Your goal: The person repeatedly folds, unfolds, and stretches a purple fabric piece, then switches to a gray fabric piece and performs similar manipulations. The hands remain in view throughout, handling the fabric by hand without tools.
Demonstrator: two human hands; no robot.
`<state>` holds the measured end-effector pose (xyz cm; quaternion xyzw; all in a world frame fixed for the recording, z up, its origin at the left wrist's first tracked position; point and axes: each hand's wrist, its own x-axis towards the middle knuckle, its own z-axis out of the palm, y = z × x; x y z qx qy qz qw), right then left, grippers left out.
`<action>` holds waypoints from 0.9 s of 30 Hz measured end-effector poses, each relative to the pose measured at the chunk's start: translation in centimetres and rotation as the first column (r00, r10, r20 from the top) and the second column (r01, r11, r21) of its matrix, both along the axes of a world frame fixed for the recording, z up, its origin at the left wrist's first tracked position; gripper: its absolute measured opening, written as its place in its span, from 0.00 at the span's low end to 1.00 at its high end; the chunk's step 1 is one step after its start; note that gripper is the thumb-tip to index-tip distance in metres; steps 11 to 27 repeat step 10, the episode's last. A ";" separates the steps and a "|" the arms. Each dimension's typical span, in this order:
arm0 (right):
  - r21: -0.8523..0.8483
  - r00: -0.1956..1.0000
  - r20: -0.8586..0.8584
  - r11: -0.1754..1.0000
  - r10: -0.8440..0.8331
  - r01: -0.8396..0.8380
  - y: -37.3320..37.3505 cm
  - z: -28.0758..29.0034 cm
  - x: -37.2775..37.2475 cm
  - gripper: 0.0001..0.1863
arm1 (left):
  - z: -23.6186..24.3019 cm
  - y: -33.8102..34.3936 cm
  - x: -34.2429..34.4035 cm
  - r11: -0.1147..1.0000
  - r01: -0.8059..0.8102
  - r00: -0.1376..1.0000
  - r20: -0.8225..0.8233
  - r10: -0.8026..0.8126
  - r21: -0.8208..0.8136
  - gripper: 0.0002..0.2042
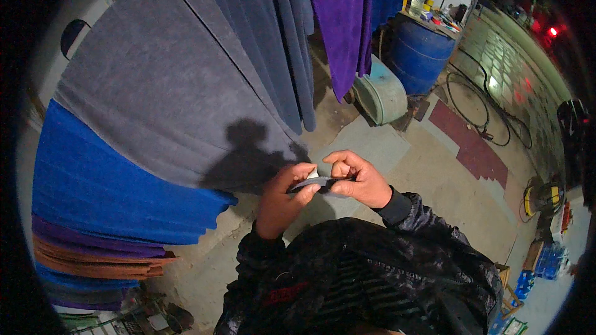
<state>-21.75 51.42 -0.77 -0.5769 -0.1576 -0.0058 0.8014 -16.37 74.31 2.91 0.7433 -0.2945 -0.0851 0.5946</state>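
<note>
In front of my body, both hands hold a small dark grey piece (322, 182), thin and curved, perhaps folded cloth. My left hand (280, 201) pinches one end between thumb and fingers, and a small white scrap (313, 173) shows at its fingertips. At the other end my right hand (367, 185) grips with the thumb, its index finger bent above. The fingers partly cover the piece, so its exact kind is unclear. Just beyond my left hand, a large grey cloth (155, 80) lies spread out, with my shadow on it.
Stacked blue cloth (118, 161) and brown cloth (93, 257) lie at the left. Purple cloth (338, 18) hangs at the far side. A blue barrel (419, 53) with bottles on top stands far right, near a black hose (484, 108) and a dark red mat (469, 142) on the floor.
</note>
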 end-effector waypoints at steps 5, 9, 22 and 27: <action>-0.076 0.987 -0.149 0.995 0.058 -0.070 0.0 0.1 -0.4 0.17 | -0.2 -0.4 -0.1 0.999 0.041 0.994 -0.096 -0.044 -0.034 0.14; -0.102 0.986 -0.152 0.991 0.065 -0.081 -0.1 0.2 -0.7 0.15 | -0.6 -0.6 -0.4 0.993 0.091 0.989 -0.110 -0.099 -0.076 0.14; -0.136 0.989 -0.134 0.988 0.056 -0.074 -0.2 0.2 -0.8 0.15 | -0.7 -0.6 -0.4 0.993 0.092 0.989 -0.110 -0.100 -0.076 0.14; -0.136 0.989 -0.134 0.988 0.056 -0.074 -0.2 0.2 -0.8 0.15 | -0.7 -0.6 -0.4 0.993 0.092 0.989 -0.110 -0.100 -0.076 0.14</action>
